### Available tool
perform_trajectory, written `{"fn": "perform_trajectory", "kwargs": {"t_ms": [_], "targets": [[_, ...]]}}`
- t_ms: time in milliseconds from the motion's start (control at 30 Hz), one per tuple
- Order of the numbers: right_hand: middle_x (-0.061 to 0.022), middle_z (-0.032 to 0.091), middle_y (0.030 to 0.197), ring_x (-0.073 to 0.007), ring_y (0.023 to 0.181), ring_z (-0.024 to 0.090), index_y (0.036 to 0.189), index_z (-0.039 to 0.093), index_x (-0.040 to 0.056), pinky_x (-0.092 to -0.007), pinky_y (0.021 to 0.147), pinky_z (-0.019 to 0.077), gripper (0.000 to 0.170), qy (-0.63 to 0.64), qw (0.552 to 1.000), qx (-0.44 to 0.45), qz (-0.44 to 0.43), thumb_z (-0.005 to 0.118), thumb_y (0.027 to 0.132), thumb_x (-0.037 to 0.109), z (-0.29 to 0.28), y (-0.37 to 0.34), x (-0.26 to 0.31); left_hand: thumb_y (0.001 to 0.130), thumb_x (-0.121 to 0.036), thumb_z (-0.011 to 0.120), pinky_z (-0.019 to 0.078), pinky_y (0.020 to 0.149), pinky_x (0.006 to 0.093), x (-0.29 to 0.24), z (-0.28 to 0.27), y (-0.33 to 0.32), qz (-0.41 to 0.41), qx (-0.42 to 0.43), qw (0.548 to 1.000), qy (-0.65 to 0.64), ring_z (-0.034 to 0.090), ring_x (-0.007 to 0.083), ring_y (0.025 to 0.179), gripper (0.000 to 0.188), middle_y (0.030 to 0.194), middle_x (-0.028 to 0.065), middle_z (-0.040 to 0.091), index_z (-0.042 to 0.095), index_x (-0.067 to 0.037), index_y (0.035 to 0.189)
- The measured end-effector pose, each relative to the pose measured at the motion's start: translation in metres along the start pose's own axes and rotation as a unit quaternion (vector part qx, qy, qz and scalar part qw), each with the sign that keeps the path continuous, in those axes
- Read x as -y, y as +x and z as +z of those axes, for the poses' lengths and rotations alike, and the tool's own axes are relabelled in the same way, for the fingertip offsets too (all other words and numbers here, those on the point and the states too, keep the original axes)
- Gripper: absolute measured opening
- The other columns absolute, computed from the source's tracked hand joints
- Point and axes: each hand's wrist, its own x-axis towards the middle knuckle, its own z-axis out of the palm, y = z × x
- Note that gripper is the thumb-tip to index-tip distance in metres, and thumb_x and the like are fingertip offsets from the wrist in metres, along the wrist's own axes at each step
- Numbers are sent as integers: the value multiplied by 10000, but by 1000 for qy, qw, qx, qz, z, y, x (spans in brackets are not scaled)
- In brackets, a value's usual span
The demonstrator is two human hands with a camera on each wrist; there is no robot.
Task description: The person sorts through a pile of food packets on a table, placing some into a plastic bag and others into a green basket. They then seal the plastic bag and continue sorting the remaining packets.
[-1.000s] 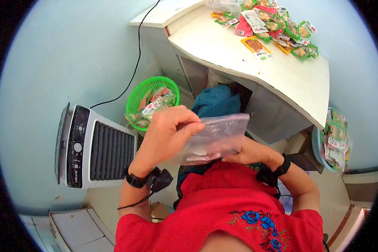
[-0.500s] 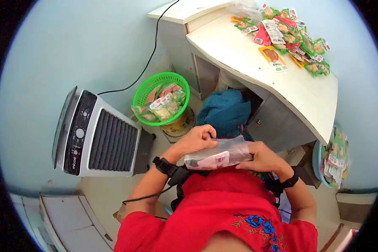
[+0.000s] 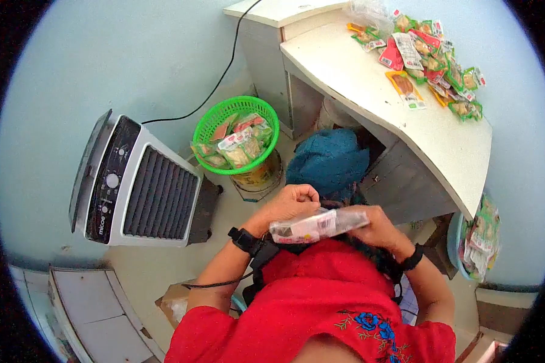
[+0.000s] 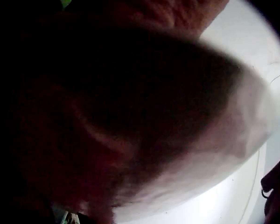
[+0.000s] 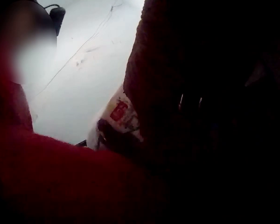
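A clear plastic bag (image 3: 306,228) is held close in front of the red shirt, with a white and pink printed packet showing through it. My left hand (image 3: 289,204) pinches its upper edge, fingers curled. At the other end, my right hand (image 3: 376,225) grips the bag between thumb and fingers. The left wrist view is mostly dark, with pale plastic (image 4: 245,116) bulging across it. In the right wrist view a corner of the printed packet (image 5: 121,111) shows beside the shadowed hand.
A green basket (image 3: 207,124) of food packets stands ahead on the left, beside an air cooler (image 3: 163,196). On the white desk (image 3: 345,72) lies a heap of packets (image 3: 433,63). A blue basin (image 3: 455,239) of packets sits at right; blue cloth (image 3: 327,160) lies under the desk.
The left hand has come down from its raised position and the bag has been lowered and flattened toward the shirt. Its printed side now faces up. The head view has shifted slightly.
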Motion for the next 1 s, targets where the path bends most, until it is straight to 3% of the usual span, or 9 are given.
{"fn": "perform_trajectory", "kwargs": {"t_ms": [33,67,133,200,267,367,467,700,1000], "targets": [[-105,719,985,-310,954,692,1074,694,76,-354,842,540,298,32,998,-9,62,749,782,94,1,-1,1,884,-161,690,460,579,225,3,1,2,-10,-4,1000,-7,570,46,675,183,801,-25,636,640,-52,1022],[-73,738,904,-193,826,703,1023,717,49,-315,769,544,205,63,996,-50,49,719,824,100,1,4,1,889,-167,684,488,622,238,13,-5,5,-30,29,991,-130,598,65,728,234,868,-7,654,630,-48,1083],[-44,738,927,-118,819,671,1028,722,30,-299,763,540,193,166,976,-62,126,698,848,96,-7,16,5,900,-179,673,542,709,264,38,-26,8,-72,88,924,-366,654,103,834,341,1001,30,690,610,-40,1205],[-28,726,913,-100,795,657,1015,726,21,-291,741,540,174,249,948,-88,175,679,863,90,-15,32,4,1000,-395,476,539,923,392,34,-12,-5,9,-96,975,-199,647,235,1081,463,1259,96,631,557,-59,1308],[-37,715,951,-111,837,654,1048,708,6,-288,761,534,192,314,922,-94,206,667,887,101,-22,44,4,1007,-512,372,478,1010,453,19,-14,-6,-51,-79,919,-382,582,280,1194,582,1331,119,580,489,-82,1380],[-74,690,1071,-146,926,656,1129,654,-28,-303,830,530,253,450,853,-125,234,649,914,107,-22,66,0,971,-628,335,417,1059,515,-1,-18,-12,60,60,805,-588,498,324,1287,716,1431,147,481,387,-103,1456],[-95,680,1102,-168,943,664,1161,630,-29,-331,855,537,269,520,809,-148,230,632,925,100,-18,90,-1,907,-728,319,349,1094,563,-7,-16,-14,87,16,759,-645,389,361,1366,880,1532,154,326,258,-86,1507],[-111,649,1162,-218,1018,649,1236,563,-35,-381,917,527,314,553,775,-178,247,589,953,99,7,123,-8,912,-392,645,307,1132,507,-7,-6,-3,215,-94,798,-556,348,291,1388,726,1506,90,368,303,-100,1482],[-107,673,1099,-179,889,678,1254,553,-20,-326,755,569,340,491,812,-134,286,603,956,137,17,149,-5,957,-201,595,434,1058,458,-14,-18,18,163,-261,799,-516,523,256,1257,507,1388,99,517,401,-76,1408]]}}
